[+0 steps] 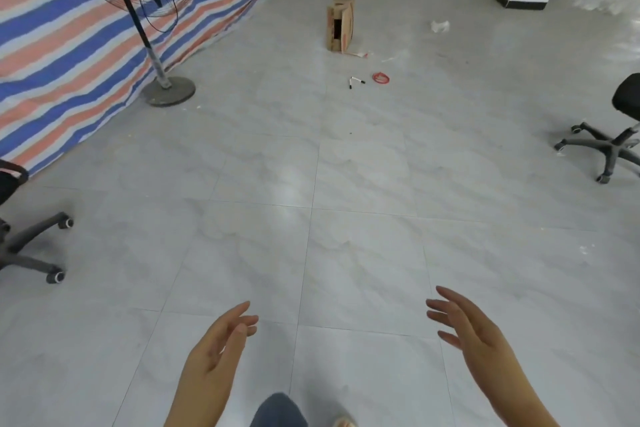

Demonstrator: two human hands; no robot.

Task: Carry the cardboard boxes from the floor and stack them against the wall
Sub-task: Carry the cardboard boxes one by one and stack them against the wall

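Both hands empty: left hand (221, 343) and right hand (474, 333) spread, fingers loose.
The cardboard box (341, 23) stands upright at upper centre, well apart, slightly nearer the left hand.

Matt cardboard box (340, 23); glossy, probably ceramic, floor tiles (363, 253).

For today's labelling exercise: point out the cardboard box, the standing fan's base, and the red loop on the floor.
cardboard box (341, 24): head view, front face.
standing fan's base (169, 90): head view, round foot plate.
red loop (381, 78): head view, its ring.
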